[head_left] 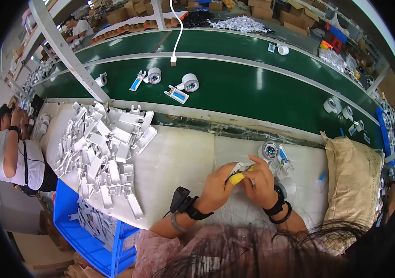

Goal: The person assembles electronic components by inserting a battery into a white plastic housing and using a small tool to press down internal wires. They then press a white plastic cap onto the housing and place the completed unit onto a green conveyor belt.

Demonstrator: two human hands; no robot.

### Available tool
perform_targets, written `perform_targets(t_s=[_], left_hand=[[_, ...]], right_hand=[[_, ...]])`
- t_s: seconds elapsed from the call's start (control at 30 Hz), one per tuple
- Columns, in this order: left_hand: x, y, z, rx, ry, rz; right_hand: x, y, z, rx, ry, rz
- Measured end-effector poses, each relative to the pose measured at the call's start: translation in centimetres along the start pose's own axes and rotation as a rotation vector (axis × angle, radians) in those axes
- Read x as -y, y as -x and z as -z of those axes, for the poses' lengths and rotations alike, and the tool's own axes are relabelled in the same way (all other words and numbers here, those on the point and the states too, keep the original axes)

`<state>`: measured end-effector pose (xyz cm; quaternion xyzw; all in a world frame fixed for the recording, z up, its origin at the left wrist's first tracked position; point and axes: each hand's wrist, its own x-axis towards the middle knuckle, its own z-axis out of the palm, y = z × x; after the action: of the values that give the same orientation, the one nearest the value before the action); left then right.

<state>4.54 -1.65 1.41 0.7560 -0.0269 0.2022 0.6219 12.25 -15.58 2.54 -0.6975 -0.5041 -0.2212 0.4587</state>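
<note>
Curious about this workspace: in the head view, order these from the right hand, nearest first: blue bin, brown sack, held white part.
From the right hand:
1. Held white part: just left.
2. Brown sack: over to the right.
3. Blue bin: far off, lower left.

Single view: left fisheye of a side-by-side pair, worn on the head. Looks down and forward across the worktable (179, 157). Left hand (217, 187) and right hand (261, 185) close to lens, a bit below and right of centre; forearms (166, 226) enter from bottom. Hair (262, 248) at lower edge sits nearest. Green conveyor (234, 83) beyond, straight edges bowed, corners black.
</note>
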Motion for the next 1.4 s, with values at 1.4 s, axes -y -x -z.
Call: perform_targets(t_s=[1.4], left_hand=[[1.4, -1.6, 1.1, 0.137, 0.398, 0.44]], right_hand=[[-0.3, -1.8, 4.2, 0.126, 0.168, -0.145]])
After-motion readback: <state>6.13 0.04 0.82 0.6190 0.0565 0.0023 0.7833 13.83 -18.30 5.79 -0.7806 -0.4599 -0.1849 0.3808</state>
